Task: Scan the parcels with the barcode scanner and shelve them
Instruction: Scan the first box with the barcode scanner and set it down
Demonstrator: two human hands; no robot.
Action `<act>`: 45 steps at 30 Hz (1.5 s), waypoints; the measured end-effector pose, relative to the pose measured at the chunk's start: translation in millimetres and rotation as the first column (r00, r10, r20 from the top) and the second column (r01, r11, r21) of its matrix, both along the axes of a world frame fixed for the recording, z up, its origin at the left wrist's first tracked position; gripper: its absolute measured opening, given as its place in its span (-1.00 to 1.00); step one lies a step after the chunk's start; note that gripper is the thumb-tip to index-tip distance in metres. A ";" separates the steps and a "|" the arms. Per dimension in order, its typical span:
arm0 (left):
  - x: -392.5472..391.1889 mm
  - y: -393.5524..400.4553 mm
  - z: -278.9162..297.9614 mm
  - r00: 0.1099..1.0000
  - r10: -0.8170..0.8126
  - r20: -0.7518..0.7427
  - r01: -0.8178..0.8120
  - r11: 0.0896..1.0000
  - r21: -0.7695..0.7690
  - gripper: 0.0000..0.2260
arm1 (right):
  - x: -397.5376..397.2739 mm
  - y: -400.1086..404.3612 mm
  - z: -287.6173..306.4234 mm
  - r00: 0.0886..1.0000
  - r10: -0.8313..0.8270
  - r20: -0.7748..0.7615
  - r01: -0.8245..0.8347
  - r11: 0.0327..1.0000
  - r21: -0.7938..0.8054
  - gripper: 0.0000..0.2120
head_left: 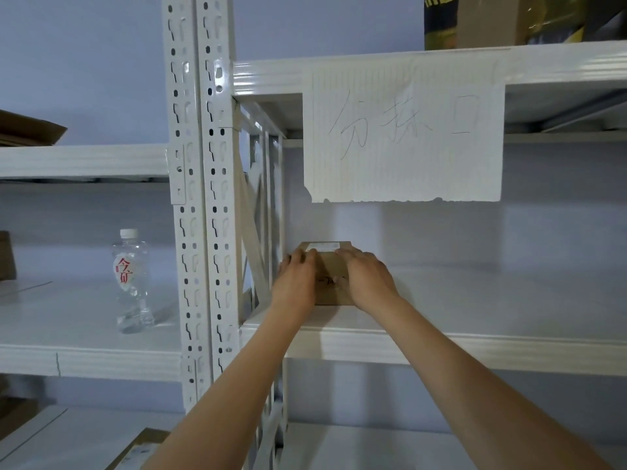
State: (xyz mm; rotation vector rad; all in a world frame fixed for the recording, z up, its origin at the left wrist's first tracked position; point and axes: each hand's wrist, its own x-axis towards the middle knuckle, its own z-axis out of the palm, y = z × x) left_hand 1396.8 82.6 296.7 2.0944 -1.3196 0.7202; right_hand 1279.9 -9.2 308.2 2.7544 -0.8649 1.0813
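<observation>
A small brown cardboard parcel [330, 266] with a white label on its far top edge sits on the white shelf board [475, 300], close to the left end of the bay. My left hand [295, 283] lies on the parcel's left side, my right hand [368, 281] on its right side. The fingers of both hands stretch over the top and the thumbs meet near the middle. Both forearms reach up from below. No barcode scanner is in view.
A white paper sign [403, 130] with handwriting hangs from the upper shelf beam, above the parcel. A perforated upright post [200, 198] stands just left. A water bottle [130, 279] stands on the left bay's shelf. Boxes [509, 22] sit on the top shelf; another carton [142, 449] lies low down.
</observation>
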 end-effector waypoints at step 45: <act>-23.8 -57.1 46.3 0.978 -0.097 -0.187 0.109 0.992 0.058 -0.68 | 3.9 -47.2 33.2 0.995 -0.094 0.027 0.081 0.944 0.320 -0.40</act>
